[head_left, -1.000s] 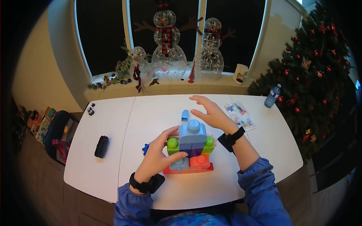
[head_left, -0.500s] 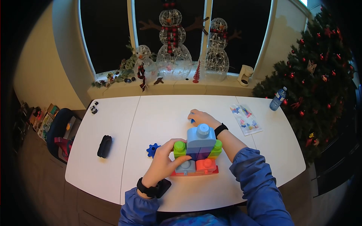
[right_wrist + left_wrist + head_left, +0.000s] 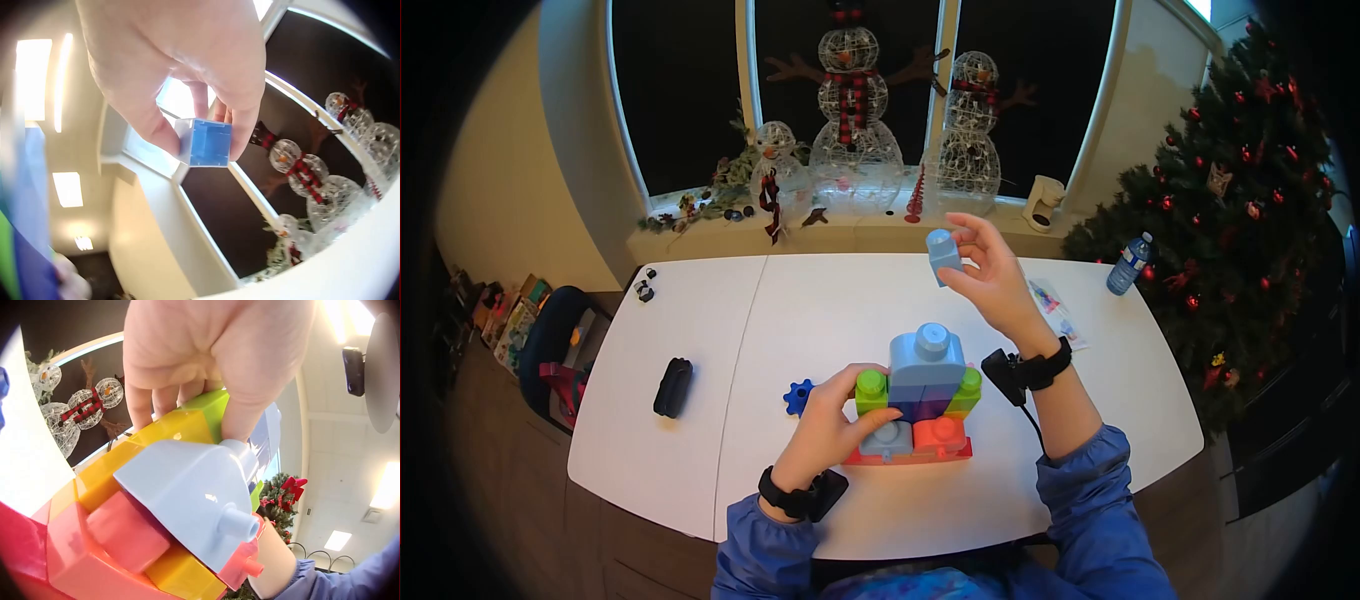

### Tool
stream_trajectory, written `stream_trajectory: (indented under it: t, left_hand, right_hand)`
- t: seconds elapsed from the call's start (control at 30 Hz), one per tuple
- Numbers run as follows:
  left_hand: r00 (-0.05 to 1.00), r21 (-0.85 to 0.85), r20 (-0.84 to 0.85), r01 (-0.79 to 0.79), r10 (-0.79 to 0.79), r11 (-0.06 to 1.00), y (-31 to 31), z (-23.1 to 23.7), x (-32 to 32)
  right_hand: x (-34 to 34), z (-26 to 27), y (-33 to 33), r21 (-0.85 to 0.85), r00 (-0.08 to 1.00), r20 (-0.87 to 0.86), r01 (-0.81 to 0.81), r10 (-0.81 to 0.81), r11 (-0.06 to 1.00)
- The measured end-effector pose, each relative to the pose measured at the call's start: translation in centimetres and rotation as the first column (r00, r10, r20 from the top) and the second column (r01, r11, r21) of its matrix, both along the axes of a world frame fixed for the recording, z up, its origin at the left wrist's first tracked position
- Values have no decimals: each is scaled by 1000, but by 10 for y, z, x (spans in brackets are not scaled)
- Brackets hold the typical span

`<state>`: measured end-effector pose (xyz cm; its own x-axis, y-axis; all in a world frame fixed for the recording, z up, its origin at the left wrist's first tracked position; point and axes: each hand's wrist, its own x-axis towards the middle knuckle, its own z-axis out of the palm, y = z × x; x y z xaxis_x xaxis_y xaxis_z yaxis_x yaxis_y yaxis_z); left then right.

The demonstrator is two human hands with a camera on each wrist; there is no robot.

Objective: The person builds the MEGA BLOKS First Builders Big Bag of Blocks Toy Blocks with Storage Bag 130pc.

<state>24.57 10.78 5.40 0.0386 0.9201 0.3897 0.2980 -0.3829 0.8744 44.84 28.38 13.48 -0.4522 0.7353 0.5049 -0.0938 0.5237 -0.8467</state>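
Observation:
A stack of toy building blocks [image 3: 927, 368] stands on the white table [image 3: 880, 520] in front of the person, with a big light blue block on top, green blocks at its sides and a red base. The left hand [image 3: 830, 420] grips its left side, thumb across the front and fingers behind, as the left wrist view also shows. Above the table's far part, the right hand [image 3: 995, 285] pinches a small light blue building block [image 3: 943, 258] between thumb and fingers. Its stud points up in the head view, and its hollow underside [image 3: 211, 145] faces the right wrist camera.
A dark blue toy gear [image 3: 798, 398] lies left of the stack. Farther left is a black case [image 3: 673, 388]. A picture sheet [image 3: 1060, 312], partly behind the right hand, and a water bottle [image 3: 1130, 265] are at the right.
The right hand reached down to the small light blue block on the table, took hold of it and lifted it. The left hand has stayed on the stack.

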Motion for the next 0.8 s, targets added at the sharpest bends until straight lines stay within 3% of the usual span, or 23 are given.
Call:
stream_trajectory:
  t: [0.03,0.17,0.3,0.5,0.7,0.8]
  left_hand:
    - [1000,5,-1,1,-1,1000,1,0,0]
    - [1000,10,1,5,-5,1000,2,-1,-1]
    - [1000,7,23,17,-18,1000,3,-2,0]
    - [999,6,28,23,-23,1000,5,-2,0]
    - [999,-24,25,23,-23,999,5,-3,0]
    - [995,-29,38,92,-91,995,3,4,-4]
  right_hand:
    - [5,13,-15,-54,988,-135,-84,76,995]
    - [22,31,-69,-105,954,-213,-238,212,965]
    - [21,27,-86,40,974,-86,-206,209,978]
    - [15,21,-85,315,996,86,-51,25,948]
    - [13,12,-86,317,998,57,0,-19,948]
    - [20,23,-99,316,985,151,29,-80,948]
